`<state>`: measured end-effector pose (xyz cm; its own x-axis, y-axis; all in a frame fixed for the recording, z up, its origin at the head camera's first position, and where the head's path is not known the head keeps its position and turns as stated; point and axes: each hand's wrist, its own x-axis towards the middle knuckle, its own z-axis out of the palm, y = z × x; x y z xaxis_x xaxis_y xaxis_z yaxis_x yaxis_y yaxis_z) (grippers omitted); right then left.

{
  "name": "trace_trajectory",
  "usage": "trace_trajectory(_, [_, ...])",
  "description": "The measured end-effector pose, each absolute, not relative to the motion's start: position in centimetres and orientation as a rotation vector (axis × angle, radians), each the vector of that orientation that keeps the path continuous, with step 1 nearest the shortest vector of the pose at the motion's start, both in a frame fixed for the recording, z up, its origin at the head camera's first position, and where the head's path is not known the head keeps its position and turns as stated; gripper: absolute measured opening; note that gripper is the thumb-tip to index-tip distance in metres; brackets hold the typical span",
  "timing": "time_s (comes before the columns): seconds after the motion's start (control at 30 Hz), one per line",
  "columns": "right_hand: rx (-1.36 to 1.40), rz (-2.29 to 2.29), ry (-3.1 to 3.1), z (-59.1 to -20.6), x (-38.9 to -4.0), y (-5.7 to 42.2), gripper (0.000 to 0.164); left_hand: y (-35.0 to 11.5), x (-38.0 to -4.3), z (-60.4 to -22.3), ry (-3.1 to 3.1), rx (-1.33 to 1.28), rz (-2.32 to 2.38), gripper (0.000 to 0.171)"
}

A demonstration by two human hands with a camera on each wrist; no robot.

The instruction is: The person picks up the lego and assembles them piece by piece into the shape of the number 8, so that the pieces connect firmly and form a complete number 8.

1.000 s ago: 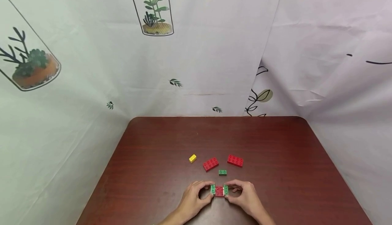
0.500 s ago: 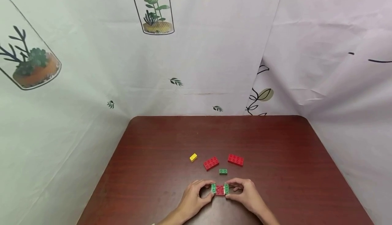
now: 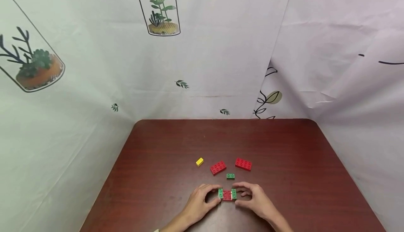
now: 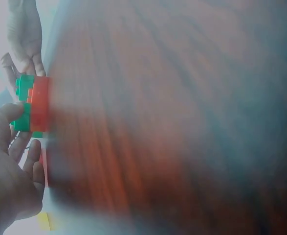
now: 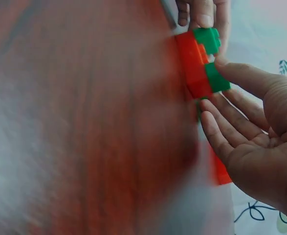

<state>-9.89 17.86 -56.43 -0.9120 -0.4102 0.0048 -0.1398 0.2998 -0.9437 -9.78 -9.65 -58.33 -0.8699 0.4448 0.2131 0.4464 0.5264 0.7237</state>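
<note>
On the table [image 3: 164,141], a red toy building brick [image 3: 227,195] carries a small green brick [image 3: 220,193] on its left end and another green brick [image 3: 234,194] on its right end. Red studs show between the two. My left hand [image 3: 200,202] pinches the left green brick between thumb and fingers. Around the right green brick my right hand [image 3: 257,202] is loosely spread, thumb tip just off its near side and index finger by its far side. In the right wrist view, the red brick [image 5: 194,73] shows its long side, with the right thumb [image 5: 246,73] at the green brick's edge.
Beyond the hands lie a loose green brick [image 3: 230,176], one red brick [image 3: 218,168], a second red brick [image 3: 243,164] and a small yellow brick [image 3: 200,162]. Printed cloth [image 3: 205,49] hangs behind the table and along both sides.
My right thumb and fingers have loosened from the right green brick, the thumb drawing slightly away. The left hand keeps its pinch, and the loose bricks stay where they were.
</note>
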Motion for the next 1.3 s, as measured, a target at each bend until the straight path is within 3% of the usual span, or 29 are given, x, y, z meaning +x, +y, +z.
trace_trajectory(0.27, [-0.527, -1.769, 2.483, -55.7, -10.7, 19.3, 0.051, -9.9, -9.7, -58.4, -2.751, -0.809, -1.309, 0.044])
trace_trajectory(0.57, [-0.215, -1.818, 2.783, -55.5, -13.0, 20.9, 0.049, -9.8, -9.6, -58.1, -2.809, -0.759, -1.315, 0.044])
trace_trajectory(1.3, [0.121, -1.895, 2.587, -57.3, -14.9, 21.0, 0.049, -9.4, -9.5, -58.3, -2.816, -0.694, -1.342, 0.040])
